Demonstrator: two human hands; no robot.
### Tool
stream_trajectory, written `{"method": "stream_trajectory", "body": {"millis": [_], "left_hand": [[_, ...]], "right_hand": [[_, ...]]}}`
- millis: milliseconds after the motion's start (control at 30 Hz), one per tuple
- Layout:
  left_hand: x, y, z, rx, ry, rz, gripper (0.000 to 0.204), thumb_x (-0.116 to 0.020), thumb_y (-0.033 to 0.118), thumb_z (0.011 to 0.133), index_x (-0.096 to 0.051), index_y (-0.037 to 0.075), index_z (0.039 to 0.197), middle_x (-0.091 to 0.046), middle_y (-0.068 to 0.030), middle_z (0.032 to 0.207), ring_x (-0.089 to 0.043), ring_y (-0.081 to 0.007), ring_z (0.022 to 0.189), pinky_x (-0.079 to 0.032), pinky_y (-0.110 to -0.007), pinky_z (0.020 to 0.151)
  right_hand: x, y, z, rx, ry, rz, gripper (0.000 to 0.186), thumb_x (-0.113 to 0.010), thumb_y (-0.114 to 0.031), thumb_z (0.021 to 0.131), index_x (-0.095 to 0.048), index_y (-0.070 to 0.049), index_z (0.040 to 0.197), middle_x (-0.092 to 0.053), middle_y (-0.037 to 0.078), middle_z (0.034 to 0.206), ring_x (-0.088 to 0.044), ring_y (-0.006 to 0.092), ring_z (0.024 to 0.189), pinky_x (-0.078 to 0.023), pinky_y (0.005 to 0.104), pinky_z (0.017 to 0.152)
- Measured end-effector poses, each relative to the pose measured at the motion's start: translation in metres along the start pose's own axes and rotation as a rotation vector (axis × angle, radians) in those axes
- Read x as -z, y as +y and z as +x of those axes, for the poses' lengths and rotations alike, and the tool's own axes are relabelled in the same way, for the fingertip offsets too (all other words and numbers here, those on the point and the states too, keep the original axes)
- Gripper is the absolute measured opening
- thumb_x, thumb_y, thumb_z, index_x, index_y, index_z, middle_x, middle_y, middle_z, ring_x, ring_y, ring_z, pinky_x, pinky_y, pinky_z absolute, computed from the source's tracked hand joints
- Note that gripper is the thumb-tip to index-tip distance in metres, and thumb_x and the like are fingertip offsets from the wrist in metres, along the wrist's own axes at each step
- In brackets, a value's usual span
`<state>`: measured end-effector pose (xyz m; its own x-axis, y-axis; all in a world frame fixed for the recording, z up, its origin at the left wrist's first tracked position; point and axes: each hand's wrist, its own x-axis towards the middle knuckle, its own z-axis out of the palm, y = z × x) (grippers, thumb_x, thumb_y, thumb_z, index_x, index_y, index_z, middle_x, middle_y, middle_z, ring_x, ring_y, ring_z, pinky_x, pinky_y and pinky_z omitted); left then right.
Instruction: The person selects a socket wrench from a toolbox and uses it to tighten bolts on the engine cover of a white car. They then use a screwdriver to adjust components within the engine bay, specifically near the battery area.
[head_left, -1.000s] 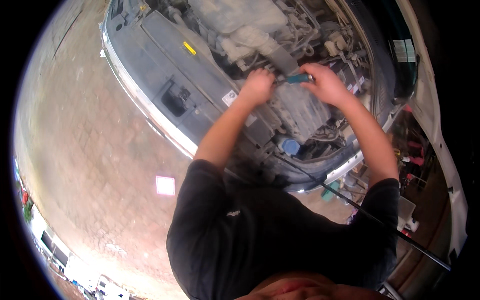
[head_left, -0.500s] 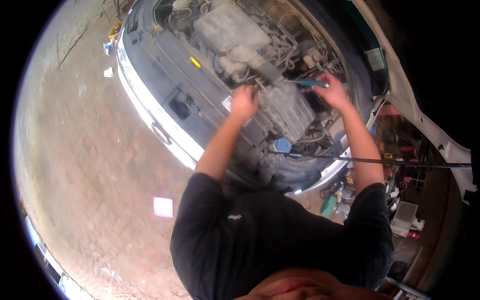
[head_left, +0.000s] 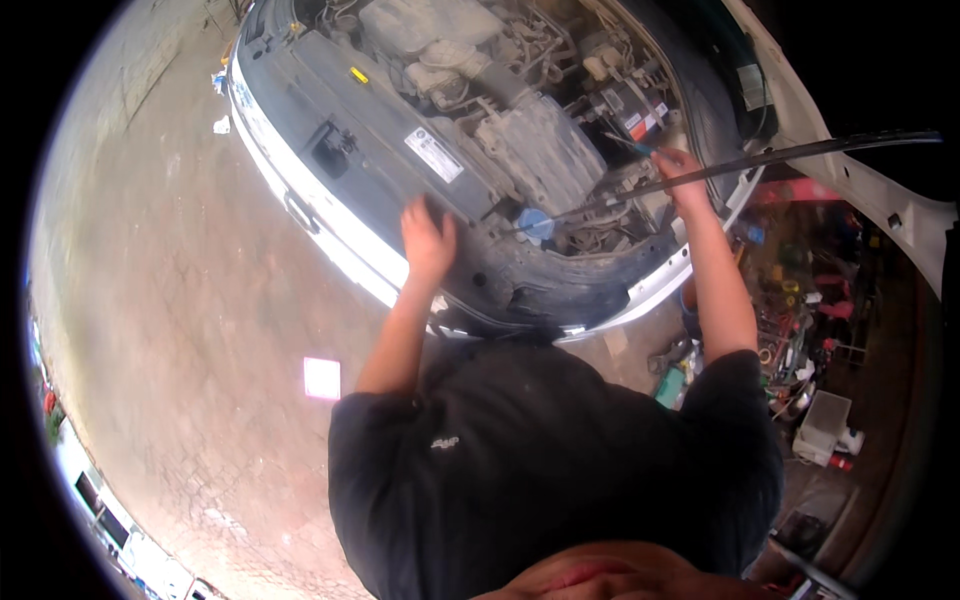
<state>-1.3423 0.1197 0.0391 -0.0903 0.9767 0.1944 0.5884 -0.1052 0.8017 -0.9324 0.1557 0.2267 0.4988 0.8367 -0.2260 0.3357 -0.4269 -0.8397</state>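
The ribbed grey box in the engine bay serves as the landmark. The right hand, just to the right of the box, has its grip closed around the teal handle of a screwdriver. The shaft points back toward the right edge of the box; the tip shows near that edge, but whether it touches anything there is too small to tell. The left hand is to the left of the box and nearer the person, over the dark front panel. Its grip is loose, fingers a little spread, with nothing seen in it; I cannot tell whether it rests on the panel or hangs just above it.

As for how far the work stands, the box appears seated in its place, and the wide hose meets its far end. No part is seen lifted out. Whether any screw or clip is loosened cannot be made out.

Around the box, the blue cap sits on its near side, the battery beyond its right edge, the white label to its left, and the engine cover past its far left. The bonnet's prop rod runs from the box's near side out to the right, crossing in front of the right wrist.
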Motion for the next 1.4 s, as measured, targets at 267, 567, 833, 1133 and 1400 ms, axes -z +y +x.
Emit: {"method": "stream_trajectory", "body": {"millis": [267, 567, 833, 1133, 1400], "left_hand": [[-0.043, 0.01, -0.075, 0.044, -0.186, 0.283, 0.08, -0.062, 0.04, 0.091, -0.029, -0.005, 0.148, -0.023, -0.0284, 0.157, -0.015, -0.0459, 0.147, -0.013, -0.057, 0.118], [-0.05, 0.005, -0.074, 0.052, -0.332, 0.404, 0.09, -0.055, 0.056, 0.092, -0.021, 0.001, 0.154, -0.008, -0.0233, 0.163, -0.001, -0.0442, 0.15, -0.004, -0.061, 0.117], [-0.053, 0.004, -0.076, 0.086, -0.327, 0.437, 0.093, -0.057, 0.061, 0.09, -0.019, 0.006, 0.156, -0.005, -0.0176, 0.165, 0.003, -0.0374, 0.152, 0.0, -0.056, 0.118], [-0.052, 0.006, -0.076, 0.065, -0.322, 0.429, 0.095, -0.059, 0.058, 0.088, -0.019, 0.003, 0.155, -0.007, -0.021, 0.164, 0.001, -0.0405, 0.151, -0.001, -0.057, 0.118], [-0.047, 0.012, -0.074, 0.083, -0.364, 0.433, 0.103, -0.069, 0.054, 0.082, -0.017, 0.004, 0.156, -0.005, -0.0196, 0.165, 0.003, -0.0403, 0.152, -0.001, -0.056, 0.118]], "right_hand": [[0.008, 0.03, -0.034, 0.088, -0.212, -0.326, 0.031, -0.077, -0.025, 0.081, -0.07, -0.001, 0.098, -0.067, 0.005, 0.083, -0.059, 0.0147, 0.075, -0.047, 0.0302, 0.069], [-0.012, 0.072, -0.01, 0.355, -0.338, -0.642, 0.043, -0.073, -0.033, 0.075, -0.07, 0.001, 0.101, -0.071, 0.019, 0.095, -0.069, 0.0312, 0.091, -0.053, 0.0387, 0.081], [-0.013, 0.081, 0.001, 0.346, -0.358, -0.646, 0.043, -0.073, -0.032, 0.074, -0.07, 0.001, 0.1, -0.07, 0.02, 0.086, -0.07, 0.0329, 0.087, -0.054, 0.0402, 0.078], [-0.019, 0.091, 0.009, 0.303, -0.376, -0.596, 0.035, -0.073, -0.032, 0.081, -0.067, 0.001, 0.092, -0.067, 0.013, 0.078, -0.064, 0.0246, 0.067, -0.051, 0.0373, 0.061], [-0.029, 0.044, 0.008, -0.517, -0.742, -0.208, 0.02, -0.063, -0.018, 0.094, -0.052, -0.008, 0.08, -0.047, -0.002, 0.063, -0.047, 0.0082, 0.05, -0.037, 0.0246, 0.043]]}}
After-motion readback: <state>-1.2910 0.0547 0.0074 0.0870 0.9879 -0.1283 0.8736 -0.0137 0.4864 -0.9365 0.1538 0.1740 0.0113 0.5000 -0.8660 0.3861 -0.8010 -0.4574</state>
